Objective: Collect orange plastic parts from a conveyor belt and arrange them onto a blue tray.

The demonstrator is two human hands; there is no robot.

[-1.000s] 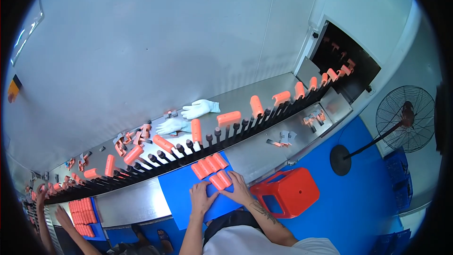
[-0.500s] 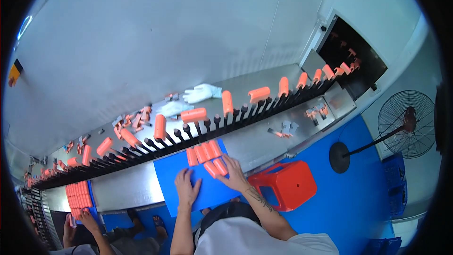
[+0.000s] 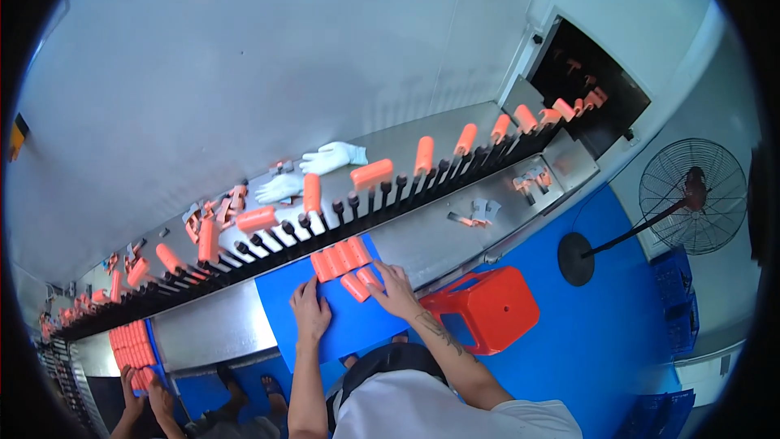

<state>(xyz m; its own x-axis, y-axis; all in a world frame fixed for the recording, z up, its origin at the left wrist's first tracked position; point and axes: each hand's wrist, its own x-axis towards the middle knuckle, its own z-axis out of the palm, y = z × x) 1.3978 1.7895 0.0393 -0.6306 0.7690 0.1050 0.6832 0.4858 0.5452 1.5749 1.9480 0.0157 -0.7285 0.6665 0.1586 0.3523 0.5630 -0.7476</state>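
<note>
On a blue mat (image 3: 280,301) at the bench edge lies a row of several orange half-round plastic pieces (image 3: 340,259). Two more, a left loose piece (image 3: 354,287) and a right loose piece (image 3: 370,279), lie just nearer to me. My left hand (image 3: 310,315) rests on the mat with fingers stretched, its fingertips against the left end of the row. Around the right loose piece, thumb and forefinger of my right hand (image 3: 396,293) are set at its right side; the exact contact is partly hidden.
Black upright pegs (image 3: 353,205) carry orange pieces (image 3: 371,174) along the bench toward a dark wall opening (image 3: 589,85). White gloves (image 3: 333,158) lie behind. A red stool (image 3: 496,309) and a fan (image 3: 692,195) stand right. At left, a co-worker's hands (image 3: 145,390) touch stacked orange pieces (image 3: 132,345).
My left hand has moved up against the row's left end. My right hand stays at the right loose piece. The pieces on the pegs have shifted along the line.
</note>
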